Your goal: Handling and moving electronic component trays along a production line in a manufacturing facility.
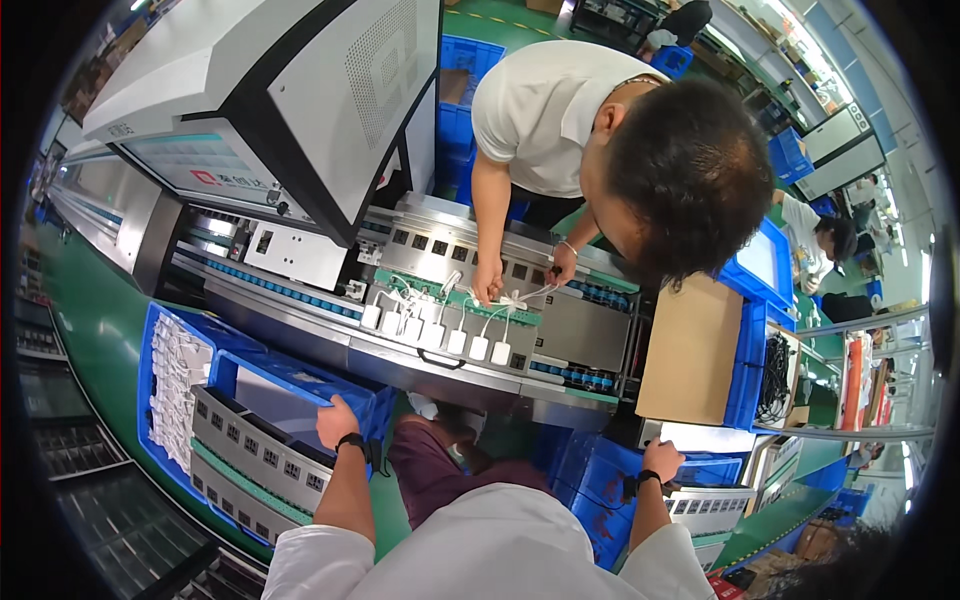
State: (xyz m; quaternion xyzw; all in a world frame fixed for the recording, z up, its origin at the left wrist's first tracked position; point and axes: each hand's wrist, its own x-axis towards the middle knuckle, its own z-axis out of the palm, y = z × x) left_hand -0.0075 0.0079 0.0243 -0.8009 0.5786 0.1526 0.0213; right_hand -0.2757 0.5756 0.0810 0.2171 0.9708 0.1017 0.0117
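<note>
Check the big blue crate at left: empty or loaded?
Loaded: the blue crate holds many white pieces at its left side. Whether it's full, I cannot tell.

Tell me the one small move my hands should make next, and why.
Probably steady the blue crate with your left hand rather than reach across: that hand is at the crate's edge, while a co-worker's hands are among the white cables.

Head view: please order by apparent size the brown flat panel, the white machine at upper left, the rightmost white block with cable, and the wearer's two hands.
1. White machine
2. Brown flat panel
3. Left hand and right hand: they look alike, so not ranked
4. Rightmost white block
</note>
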